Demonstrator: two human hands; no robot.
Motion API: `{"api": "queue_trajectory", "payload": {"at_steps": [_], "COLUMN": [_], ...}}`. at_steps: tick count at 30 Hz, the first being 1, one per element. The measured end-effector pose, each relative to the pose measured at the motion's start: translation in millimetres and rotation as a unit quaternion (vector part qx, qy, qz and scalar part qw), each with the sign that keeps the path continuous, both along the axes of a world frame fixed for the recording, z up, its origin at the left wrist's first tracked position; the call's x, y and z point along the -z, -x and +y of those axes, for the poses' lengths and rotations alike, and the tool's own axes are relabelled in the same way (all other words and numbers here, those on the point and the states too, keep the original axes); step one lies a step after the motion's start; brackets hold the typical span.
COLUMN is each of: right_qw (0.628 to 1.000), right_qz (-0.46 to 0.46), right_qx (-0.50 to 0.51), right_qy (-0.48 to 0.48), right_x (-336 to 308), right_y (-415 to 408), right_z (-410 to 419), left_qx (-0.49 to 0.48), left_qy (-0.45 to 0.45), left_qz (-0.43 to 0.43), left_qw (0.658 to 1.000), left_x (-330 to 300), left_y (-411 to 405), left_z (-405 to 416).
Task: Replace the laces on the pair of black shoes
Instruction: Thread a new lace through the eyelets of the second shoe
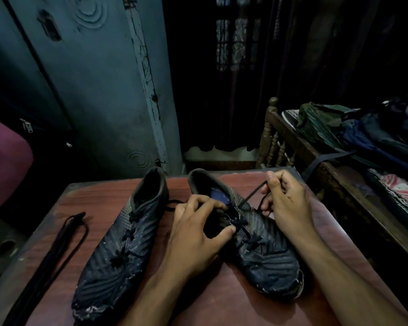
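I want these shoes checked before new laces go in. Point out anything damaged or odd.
Both shoes are worn at the toe: the left shoe has pale scuffs and peeling along its toe edge, and the right shoe looks frayed at its toe. A bundle of laces hangs over the table edge.

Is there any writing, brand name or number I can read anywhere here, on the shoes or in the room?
None can be read.
Left shoe: wavy lines and scuffs only, no words.
Right shoe: a pale patch on the insole, too dim to tell whether it carries print.
Spare laces on the table: plain.
Door: carved rings and marks, no lettering.
Cloths on the bed: patterns, no text.
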State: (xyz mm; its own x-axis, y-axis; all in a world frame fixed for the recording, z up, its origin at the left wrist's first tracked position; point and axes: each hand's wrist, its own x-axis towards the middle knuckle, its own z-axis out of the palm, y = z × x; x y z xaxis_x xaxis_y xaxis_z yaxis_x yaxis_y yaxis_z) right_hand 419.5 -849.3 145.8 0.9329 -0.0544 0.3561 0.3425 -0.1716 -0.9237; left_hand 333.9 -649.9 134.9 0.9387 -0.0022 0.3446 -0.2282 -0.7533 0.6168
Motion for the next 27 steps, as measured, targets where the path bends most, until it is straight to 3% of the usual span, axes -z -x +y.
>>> {"api": "queue_trajectory", "payload": {"at_steps": [10, 13, 16, 20, 23, 27], "right_qw": [0.999, 0.997, 0.984, 0.971, 0.950, 0.899], "right_qz": [0.018, 0.020, -0.033, -0.109, -0.193, -0.281], "right_qx": [0.028, 0.015, 0.019, 0.039, 0.044, -0.090], "right_qy": [-0.004, 0.080, 0.174, 0.211, 0.243, 0.322], "right_x": [-1, 2, 2, -5, -15, -28], "right_y": [2, 3, 7, 14, 19, 34], "right_z": [2, 1, 1, 7, 7, 15], "left_qx": [-0.003, -0.015, -0.003, -0.017, -0.051, -0.050], "left_qy": [0.041, 0.095, 0.088, 0.104, 0.085, 0.021], "left_qz": [-0.022, -0.039, -0.004, -0.024, -0.107, -0.265], "left_qw": [0.999, 0.995, 0.996, 0.994, 0.989, 0.963], "left_x": [-5, -6, 0, 9, 5, -9], "left_y": [1, 1, -4, -8, -8, 1], "left_z": [-1, 2, 6, 9, 10, 3]}}
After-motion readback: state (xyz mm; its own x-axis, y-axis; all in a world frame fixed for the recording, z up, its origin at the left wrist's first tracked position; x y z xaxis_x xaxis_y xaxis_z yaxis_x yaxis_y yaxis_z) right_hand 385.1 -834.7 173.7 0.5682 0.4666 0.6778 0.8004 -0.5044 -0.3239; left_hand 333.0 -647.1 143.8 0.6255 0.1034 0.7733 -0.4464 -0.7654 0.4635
